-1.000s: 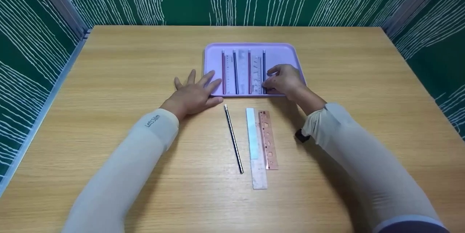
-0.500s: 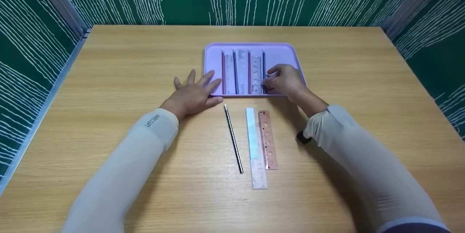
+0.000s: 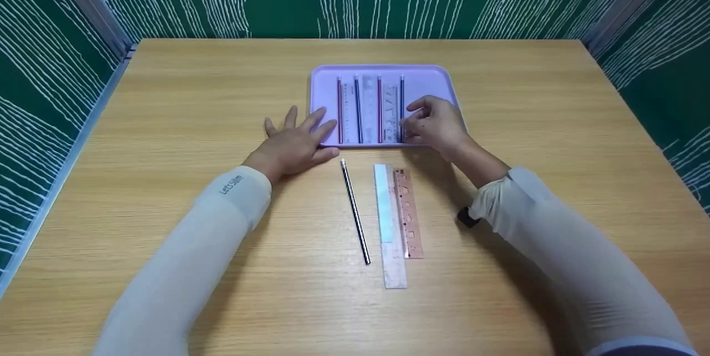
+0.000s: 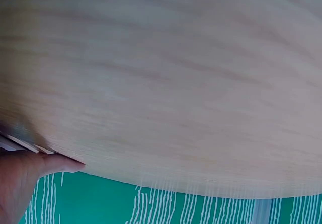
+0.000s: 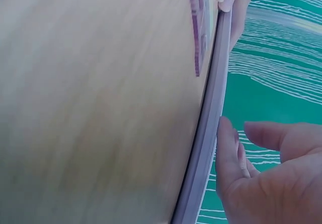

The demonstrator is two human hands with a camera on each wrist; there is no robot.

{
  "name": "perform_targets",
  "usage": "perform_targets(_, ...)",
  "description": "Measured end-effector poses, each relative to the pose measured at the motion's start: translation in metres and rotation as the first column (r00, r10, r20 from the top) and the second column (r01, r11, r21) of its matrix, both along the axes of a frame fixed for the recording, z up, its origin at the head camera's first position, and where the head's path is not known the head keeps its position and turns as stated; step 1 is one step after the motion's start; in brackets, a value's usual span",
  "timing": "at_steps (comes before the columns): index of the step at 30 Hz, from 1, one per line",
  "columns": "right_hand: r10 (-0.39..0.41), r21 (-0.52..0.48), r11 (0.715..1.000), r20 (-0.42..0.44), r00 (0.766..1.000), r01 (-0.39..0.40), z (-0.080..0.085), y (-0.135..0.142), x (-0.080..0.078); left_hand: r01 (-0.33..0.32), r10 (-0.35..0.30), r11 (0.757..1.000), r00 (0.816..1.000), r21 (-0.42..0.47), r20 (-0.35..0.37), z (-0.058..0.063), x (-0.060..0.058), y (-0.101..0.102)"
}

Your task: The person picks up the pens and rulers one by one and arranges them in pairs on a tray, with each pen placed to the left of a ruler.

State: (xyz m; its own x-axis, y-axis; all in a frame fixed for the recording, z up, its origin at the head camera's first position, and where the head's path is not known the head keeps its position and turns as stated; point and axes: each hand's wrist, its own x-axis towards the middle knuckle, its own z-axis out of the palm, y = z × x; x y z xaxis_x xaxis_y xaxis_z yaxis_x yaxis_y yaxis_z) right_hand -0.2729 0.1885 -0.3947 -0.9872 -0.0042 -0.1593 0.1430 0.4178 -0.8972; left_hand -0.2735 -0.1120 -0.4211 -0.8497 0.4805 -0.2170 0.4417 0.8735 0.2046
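Observation:
A purple tray [image 3: 430, 76] lies in the head view with pencils and clear rulers side by side in it. My left hand [image 3: 291, 142] rests spread at its near left corner, fingertips over the rim and thumb on the table. At the right, my right hand [image 3: 438, 123] has its fingertips beside the rightmost dark blue pencil [image 3: 402, 98]; whether they touch it cannot be told. The right wrist view shows the right hand [image 5: 271, 178] with thumb and fingers apart, nothing between them, next to the tray rim [image 5: 209, 108]. A red pencil [image 3: 340, 112] lies leftmost.
Between the tray and the near table edge lie a dark striped pencil [image 3: 355, 212], a ruler with a light blue part [image 3: 384, 206] and a pink stencil ruler [image 3: 409, 217]. Green walls with white streaks border the wooden table [image 3: 194, 84].
My right wrist and forearm have shifted slightly right, and the right fingers lift a little. My left hand, the tray and the loose things stay as they were.

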Motion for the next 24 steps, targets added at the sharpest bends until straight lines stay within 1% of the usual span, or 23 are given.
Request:
perform_targets(7, 0.021, -0.010, 1.000, 0.042, 0.999, -0.020, 0.004, 0.000, 0.009, -0.004, 0.004, 1.000, 1.000, 0.003, 0.006, -0.001, -0.001, 0.000)
perform_targets(13, 0.072, -0.002, 0.997, 0.026, 0.997, -0.072, 0.004, 0.005, 0.017, -0.005, 0.005, 1.000, 1.000, -0.001, 0.002, 0.001, 0.000, 0.002)
perform_targets(17, 0.106, -0.058, 0.993, 0.038, 0.994, -0.104, 0.004, 0.007, 0.022, -0.005, 0.005, 1.000, 1.000, -0.004, -0.001, 0.002, 0.000, 0.002)
perform_targets(20, 0.155, -0.097, 0.984, 0.053, 0.987, -0.149, 0.002, 0.009, 0.028, -0.006, 0.006, 1.000, 1.000, -0.001, -0.001, 0.001, -0.001, 0.001)
perform_targets(24, 0.232, -0.096, 0.969, 0.042, 0.972, -0.227, -0.002, 0.011, 0.037, -0.005, 0.005, 1.000, 1.000, 0.006, 0.001, -0.001, -0.002, 0.001)
